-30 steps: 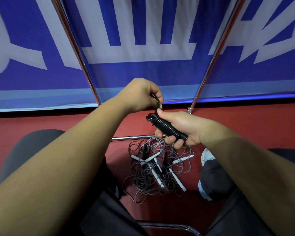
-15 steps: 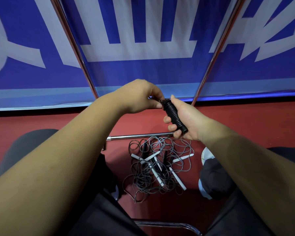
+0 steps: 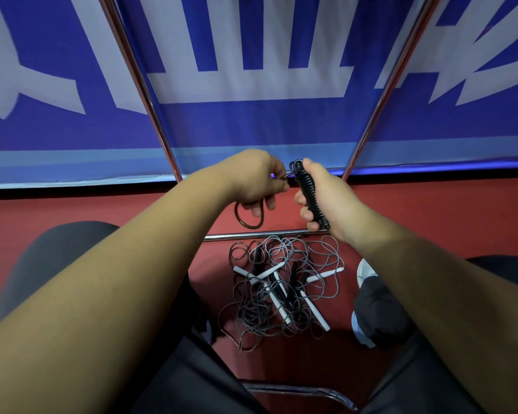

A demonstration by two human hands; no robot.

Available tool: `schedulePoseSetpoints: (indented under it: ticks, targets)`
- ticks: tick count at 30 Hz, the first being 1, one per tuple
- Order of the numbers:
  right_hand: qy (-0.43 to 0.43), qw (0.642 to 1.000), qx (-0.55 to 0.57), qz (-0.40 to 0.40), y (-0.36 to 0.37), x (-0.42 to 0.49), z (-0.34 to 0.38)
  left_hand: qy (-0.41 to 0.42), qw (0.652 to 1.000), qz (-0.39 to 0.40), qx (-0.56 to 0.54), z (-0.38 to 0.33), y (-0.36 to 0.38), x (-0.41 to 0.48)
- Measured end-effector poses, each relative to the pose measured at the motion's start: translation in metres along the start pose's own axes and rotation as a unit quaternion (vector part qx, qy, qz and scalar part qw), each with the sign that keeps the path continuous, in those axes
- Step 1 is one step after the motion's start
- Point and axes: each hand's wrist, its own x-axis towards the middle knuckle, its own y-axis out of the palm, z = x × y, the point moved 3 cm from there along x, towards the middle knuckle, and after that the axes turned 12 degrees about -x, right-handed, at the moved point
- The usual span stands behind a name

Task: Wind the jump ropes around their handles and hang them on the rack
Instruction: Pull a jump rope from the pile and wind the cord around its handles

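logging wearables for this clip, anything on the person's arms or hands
Nothing shows. The left forearm and right forearm are bare to the frame edge, with no sleeves, watch or bands. The left hand and right hand are ungloved, and no rings are visible.

The wound jump rope (image 3: 310,198) is now held steeper and higher in the right hand (image 3: 331,201) than a second ago, its top end being lifted to the lower edge of the blue banner (image 3: 251,130). The left hand (image 3: 251,180) is drawn slightly leftward off that top end, with a short free stretch of rope (image 3: 286,175) pinched and pulled between them. A dark loop (image 3: 249,226), not seen before, is hung beneath the left hand's fingers.
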Motion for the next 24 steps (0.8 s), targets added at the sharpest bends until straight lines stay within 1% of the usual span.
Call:
schedulePoseSetpoints:
  ticks: [2, 4, 5, 7, 8, 10, 13, 15, 18, 19, 22, 24]
  targets:
    - [-0.001, 1.0, 0.015, -0.021, -0.005, 0.002, 0.002, 0.022, 0.997, -0.044, -0.066, -0.002, -0.002, 0.0]
    - [-0.002, 0.999, 0.02, -0.029, -0.009, 0.003, 0.005, 0.049, 0.986, -0.094, -0.127, -0.003, -0.006, 0.0]
    - [-0.002, 0.999, 0.022, -0.028, -0.011, 0.003, 0.006, 0.055, 0.98, -0.1, -0.163, -0.003, -0.006, 0.001]
    - [0.001, 0.999, 0.033, -0.022, -0.012, 0.003, 0.008, 0.056, 0.966, -0.085, -0.239, -0.004, -0.002, 0.001]
    - [0.005, 0.999, 0.045, -0.016, -0.012, 0.002, 0.009, 0.061, 0.964, -0.079, -0.247, -0.004, -0.001, 0.002]
    - [0.015, 0.997, 0.073, 0.008, -0.012, 0.001, 0.01, 0.074, 0.972, -0.068, -0.212, -0.004, -0.002, 0.003]
    - [0.024, 0.993, 0.098, 0.054, -0.016, -0.003, 0.013, 0.068, 0.977, -0.045, -0.195, -0.006, -0.006, 0.0]
    - [0.023, 0.993, 0.09, 0.069, -0.018, -0.005, 0.015, 0.065, 0.978, -0.03, -0.194, -0.007, -0.009, -0.003]
    - [0.014, 0.995, 0.058, 0.083, -0.02, -0.005, 0.014, 0.05, 0.972, 0.015, -0.231, -0.001, -0.011, -0.004]
    - [0.011, 0.995, 0.05, 0.09, -0.019, -0.006, 0.014, 0.045, 0.973, 0.023, -0.225, 0.002, -0.012, -0.004]
    - [-0.003, 0.993, 0.018, 0.119, -0.018, -0.008, 0.015, 0.017, 0.993, 0.005, -0.12, 0.009, -0.015, -0.004]
    - [-0.011, 0.988, -0.007, 0.151, -0.017, -0.011, 0.018, -0.008, 0.997, -0.017, -0.074, 0.014, -0.016, -0.002]
